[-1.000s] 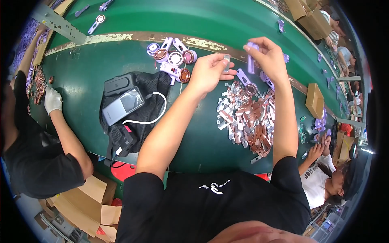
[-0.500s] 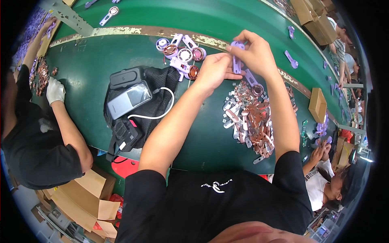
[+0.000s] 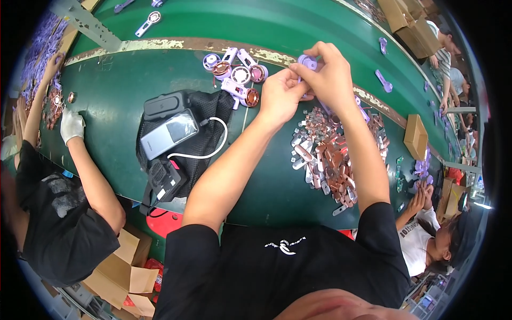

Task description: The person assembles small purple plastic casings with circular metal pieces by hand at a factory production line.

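Between my two hands, over the far side of the bench, is a purple handheld fan body [image 3: 308,61]; its round end shows above the fingers and most of its handle is covered. My left hand [image 3: 279,96] pinches its lower part. My right hand [image 3: 333,77] grips it from the right, fingers curled round the upper end. Left of my hands lies a cluster of purple-and-white fan bodies [image 3: 241,75], some with copper-coloured round parts. Below my right hand spreads a heap of small brown and silver elongated pieces [image 3: 336,154], mixed with tiny clear bits.
A black mesh bag [image 3: 216,114] bears a silver power bank [image 3: 169,133] with a white cable. Beyond a worn ledge runs a green conveyor [image 3: 240,24] with scattered fan parts. A cardboard tray [image 3: 415,137] stands right. Co-workers sit at both sides, one wearing a white glove [image 3: 72,126].
The fan body has turned in my hands: its long handle showed upright before, now mainly its round end shows. My left fingers have curled in. The co-worker at left has shifted.
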Demonstrator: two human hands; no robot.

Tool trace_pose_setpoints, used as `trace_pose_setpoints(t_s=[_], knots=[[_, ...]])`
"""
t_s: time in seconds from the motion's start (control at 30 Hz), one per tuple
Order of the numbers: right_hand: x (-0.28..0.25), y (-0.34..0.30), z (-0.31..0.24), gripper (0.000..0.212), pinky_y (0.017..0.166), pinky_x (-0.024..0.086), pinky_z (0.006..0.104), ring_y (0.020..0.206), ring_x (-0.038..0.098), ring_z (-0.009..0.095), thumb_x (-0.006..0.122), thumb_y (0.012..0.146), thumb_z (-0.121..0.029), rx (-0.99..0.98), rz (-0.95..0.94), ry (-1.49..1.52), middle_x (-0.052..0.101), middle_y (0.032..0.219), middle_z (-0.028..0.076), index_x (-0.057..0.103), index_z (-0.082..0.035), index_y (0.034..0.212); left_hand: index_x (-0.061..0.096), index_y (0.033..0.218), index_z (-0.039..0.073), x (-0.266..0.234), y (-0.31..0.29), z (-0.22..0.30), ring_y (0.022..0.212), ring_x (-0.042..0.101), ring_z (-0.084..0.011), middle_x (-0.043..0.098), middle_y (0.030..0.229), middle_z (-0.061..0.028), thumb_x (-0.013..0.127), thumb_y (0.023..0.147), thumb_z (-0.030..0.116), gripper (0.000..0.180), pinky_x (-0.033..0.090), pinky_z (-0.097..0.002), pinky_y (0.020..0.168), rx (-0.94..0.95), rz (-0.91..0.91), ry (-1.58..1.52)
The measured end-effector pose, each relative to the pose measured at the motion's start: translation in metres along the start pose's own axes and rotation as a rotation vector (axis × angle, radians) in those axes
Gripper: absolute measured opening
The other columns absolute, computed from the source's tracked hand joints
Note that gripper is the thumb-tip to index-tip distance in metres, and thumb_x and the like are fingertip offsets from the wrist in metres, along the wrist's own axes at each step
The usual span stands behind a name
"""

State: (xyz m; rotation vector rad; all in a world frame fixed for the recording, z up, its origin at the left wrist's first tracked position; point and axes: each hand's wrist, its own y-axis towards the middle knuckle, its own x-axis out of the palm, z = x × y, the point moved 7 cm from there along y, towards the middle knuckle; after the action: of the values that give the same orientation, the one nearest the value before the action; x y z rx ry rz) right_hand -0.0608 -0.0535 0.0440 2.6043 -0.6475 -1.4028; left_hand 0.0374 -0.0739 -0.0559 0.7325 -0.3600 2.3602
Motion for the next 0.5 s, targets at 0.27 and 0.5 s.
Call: trace_pose_setpoints(t_s=[0.27, 0.5], knots=[[-0.016, -0.023, -0.029, 0.033, 0.072, 0.058, 0.0472, 0.082, 0.071, 0.038, 0.083, 0.082, -0.019, -0.196, 0.205, -0.146, 0.066, 0.100, 0.018, 0.064, -0.002, 0.101, 0.074, 0.099, 0.001, -0.008, -0.012, 0.037, 0.088, 0.067, -0.0360, 0.072, 0.087, -0.0164, 0.073, 0.086, 0.006, 0.013, 0.054, -0.0458, 0.079, 0.431, 0.260, 0.890], [-0.016, -0.005, 0.021, 0.024, 0.064, 0.052, 0.0287, 0.073, 0.064, 0.009, 0.083, 0.082, -0.020, 0.110, -0.222, 0.347, 0.068, 0.076, 0.004, 0.069, 0.000, 0.084, 0.073, 0.107, 0.000, 0.019, -0.019, 0.049, 0.101, 0.069, -0.0322, 0.073, 0.105, -0.0148, 0.078, 0.089, 0.006, 0.020, 0.056, -0.0414, 0.087, 0.674, 0.020, 0.882]])
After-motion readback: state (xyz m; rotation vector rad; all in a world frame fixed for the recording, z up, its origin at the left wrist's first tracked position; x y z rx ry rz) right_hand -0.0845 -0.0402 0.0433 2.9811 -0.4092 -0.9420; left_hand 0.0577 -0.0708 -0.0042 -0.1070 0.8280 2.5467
